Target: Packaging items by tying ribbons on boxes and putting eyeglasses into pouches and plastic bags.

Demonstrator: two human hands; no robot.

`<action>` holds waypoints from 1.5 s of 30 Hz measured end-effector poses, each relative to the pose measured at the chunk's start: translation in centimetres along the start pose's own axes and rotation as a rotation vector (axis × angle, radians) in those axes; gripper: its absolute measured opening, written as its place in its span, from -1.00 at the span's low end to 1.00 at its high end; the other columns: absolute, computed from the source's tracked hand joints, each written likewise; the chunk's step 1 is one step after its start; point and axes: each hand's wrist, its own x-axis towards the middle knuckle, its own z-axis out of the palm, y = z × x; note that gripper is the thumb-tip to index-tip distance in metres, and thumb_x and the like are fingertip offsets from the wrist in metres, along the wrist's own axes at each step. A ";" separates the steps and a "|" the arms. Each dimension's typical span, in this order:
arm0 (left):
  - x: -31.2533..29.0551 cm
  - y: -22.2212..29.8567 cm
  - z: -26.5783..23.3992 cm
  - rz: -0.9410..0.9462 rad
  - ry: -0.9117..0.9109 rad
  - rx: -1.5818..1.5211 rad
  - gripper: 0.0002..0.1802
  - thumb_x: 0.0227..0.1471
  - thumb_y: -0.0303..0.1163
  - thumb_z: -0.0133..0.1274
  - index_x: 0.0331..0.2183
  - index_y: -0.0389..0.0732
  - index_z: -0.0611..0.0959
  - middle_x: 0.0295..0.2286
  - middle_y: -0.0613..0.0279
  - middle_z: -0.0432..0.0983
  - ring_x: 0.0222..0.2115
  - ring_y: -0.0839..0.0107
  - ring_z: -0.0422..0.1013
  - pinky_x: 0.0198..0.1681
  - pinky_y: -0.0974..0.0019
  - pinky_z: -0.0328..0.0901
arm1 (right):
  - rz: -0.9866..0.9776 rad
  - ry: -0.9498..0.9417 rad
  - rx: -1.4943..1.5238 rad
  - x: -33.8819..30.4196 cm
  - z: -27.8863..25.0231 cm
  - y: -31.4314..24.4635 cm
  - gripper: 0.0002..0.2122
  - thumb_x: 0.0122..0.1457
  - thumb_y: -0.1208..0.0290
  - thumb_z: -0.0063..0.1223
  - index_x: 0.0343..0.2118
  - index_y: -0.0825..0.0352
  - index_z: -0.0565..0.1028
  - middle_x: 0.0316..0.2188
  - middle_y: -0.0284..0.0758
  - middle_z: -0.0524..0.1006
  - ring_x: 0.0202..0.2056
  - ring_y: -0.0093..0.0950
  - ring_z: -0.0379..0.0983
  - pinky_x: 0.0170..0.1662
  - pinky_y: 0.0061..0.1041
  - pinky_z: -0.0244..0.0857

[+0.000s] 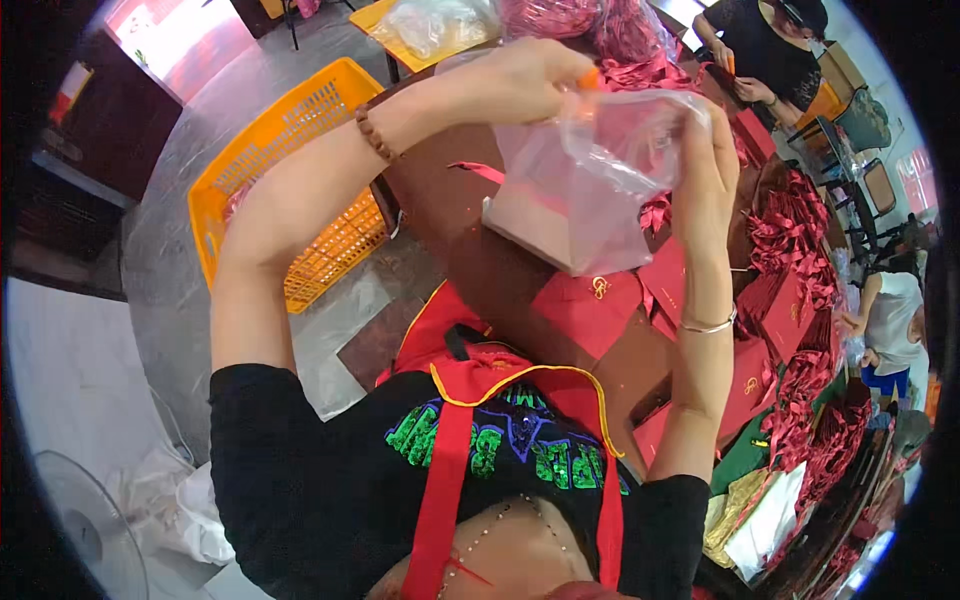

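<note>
A clear plastic bag (610, 205) hangs stretched between my two hands above the brown table. My left hand (540, 80) is closed at the bag's upper left edge, with orange on a fingertip and a beaded bracelet on the wrist. My right hand (708, 160) is closed on the bag's upper right edge, and a thin bangle circles that wrist. Some fingers blur with motion. Behind and beside the bag lies a pale flat stack or box (525, 232), partly covered. Just below it, a red flat package (588, 318) with a gold emblem rests on the table.
An orange plastic crate (205, 215) stands on the left. Heaps of dark red ribbon (790, 225) and more red packages (790, 310) line the right side. A yellow stool (378, 22) carries clear plastic. One co-worker (770, 60) handles something red at the far right; another person (893, 320) is farther right.
</note>
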 end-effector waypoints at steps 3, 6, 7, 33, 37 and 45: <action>0.2 1.3 -0.8 -0.016 -0.030 -0.161 -0.80 -0.07 -0.30 0.03 -0.46 -0.25 0.55 -0.60 0.40 0.36 -0.57 0.57 0.30 -0.50 0.46 0.21 | -0.002 0.032 0.275 -2.1 -1.1 1.9 -0.61 0.21 0.34 -0.18 0.07 0.35 0.19 -0.04 -0.33 0.31 -0.04 -0.53 0.25 0.03 -0.50 0.13; 1.7 7.0 -3.3 0.005 -0.080 -0.050 -0.76 -0.08 -0.31 0.03 -0.36 -0.27 0.56 -0.52 0.25 0.46 -0.48 0.46 0.36 -0.38 0.41 0.24 | 0.210 -0.423 0.129 -4.0 -3.0 4.0 -0.22 -0.12 0.29 0.27 0.13 0.36 0.04 0.03 -0.26 0.23 0.02 -0.45 0.18 0.05 -0.51 0.13; 3.0 8.9 -4.2 -0.033 -0.215 0.023 -0.71 -0.06 -0.27 0.08 -0.31 -0.27 0.56 -0.44 0.18 0.48 -0.38 0.43 0.39 -0.28 0.41 0.25 | 0.192 -0.420 0.028 -4.5 -2.2 4.6 -0.26 -0.08 0.30 0.22 0.13 0.36 0.06 0.05 -0.25 0.22 0.03 -0.45 0.17 0.06 -0.48 0.11; 5.0 3.2 4.4 0.097 0.079 -0.923 -0.37 -0.17 -0.64 -0.06 0.03 -0.25 0.25 -0.22 0.20 0.36 -0.32 0.50 0.35 -0.24 0.40 0.28 | 0.586 -0.215 0.358 -7.1 4.0 5.2 -0.55 0.13 0.25 -0.03 0.01 0.45 0.28 -0.06 -0.30 0.37 -0.01 -0.47 0.24 0.07 -0.44 0.08; 4.9 1.5 6.3 -0.040 0.276 -0.816 -0.34 -0.20 -0.66 -0.08 0.03 -0.26 0.23 -0.23 0.18 0.37 -0.39 0.57 0.34 -0.24 0.45 0.25 | 0.526 -0.209 0.360 -7.7 4.3 4.6 -0.58 0.05 0.35 0.07 -0.03 0.39 0.31 -0.07 -0.31 0.36 -0.05 -0.48 0.28 0.01 -0.47 0.16; -0.4 3.2 -0.1 0.384 0.326 -0.389 -0.15 -0.30 -0.41 0.21 0.06 -0.25 0.17 0.01 0.01 0.19 0.05 0.26 0.13 0.09 0.21 0.03 | 0.683 -0.184 0.466 -8.1 3.0 7.5 -0.67 0.11 0.18 -0.03 -0.20 0.34 0.33 -0.45 -0.40 0.36 -0.42 -0.52 0.31 0.04 -0.12 0.16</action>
